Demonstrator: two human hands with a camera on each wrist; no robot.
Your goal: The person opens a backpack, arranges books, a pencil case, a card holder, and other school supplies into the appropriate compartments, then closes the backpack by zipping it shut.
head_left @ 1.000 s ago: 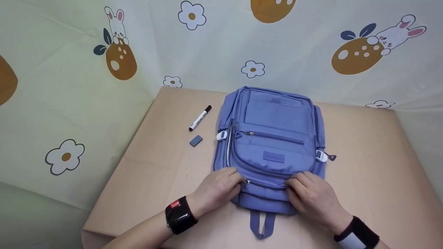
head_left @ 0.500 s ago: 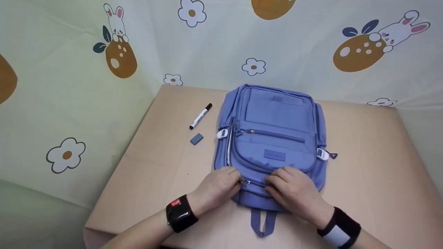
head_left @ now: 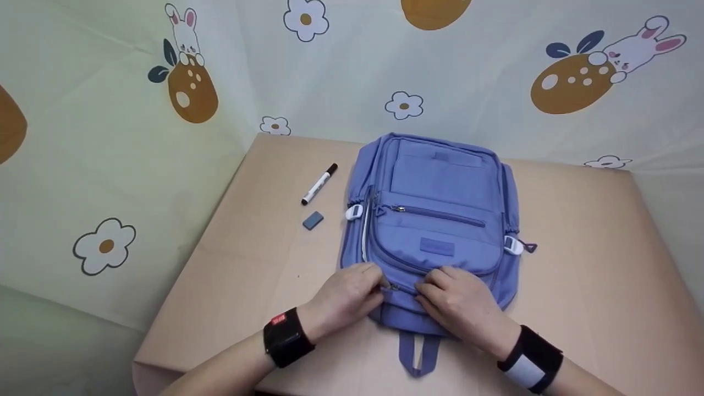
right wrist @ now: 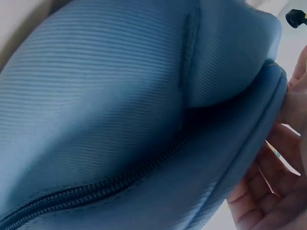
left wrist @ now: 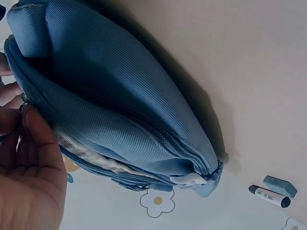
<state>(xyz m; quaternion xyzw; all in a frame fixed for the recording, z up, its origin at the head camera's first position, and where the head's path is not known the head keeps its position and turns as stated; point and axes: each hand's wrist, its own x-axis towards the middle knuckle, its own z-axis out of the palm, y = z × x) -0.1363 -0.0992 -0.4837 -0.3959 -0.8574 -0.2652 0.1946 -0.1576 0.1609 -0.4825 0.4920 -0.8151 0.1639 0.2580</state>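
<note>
Eraser [head_left: 313, 220] lay left of the blue backpack [head_left: 437, 184], with a white marker [head_left: 319, 184] farther back; a careless swing of the cloth leftward could, I judged, have set the marker rolling. Left hand [head_left: 349, 294] came next along: thumb and fingers pinching the near pocket [head_left: 403, 302] at its left end, just beside the metal zipper slider [head_left: 394, 286]. Had that pinch slackened, the soft fabric might have bunched and snagged the slider. The backpack itself lay front up, right of the table's middle, carry loop [head_left: 407, 355] toward the near edge of the table [head_left: 236, 308]. Right hand [head_left: 465, 305], right of the slider, had its fingers bent and seemed to grip the pocket's edge; exact fingertip contact I could not tell. Uneven pulling between the two could have skewed the zipper line. Against one second earlier: eraser, marker and left hand essentially unchanged; right hand shifted left, away from the pocket's right end, narrowing the gap between the hands.
</note>
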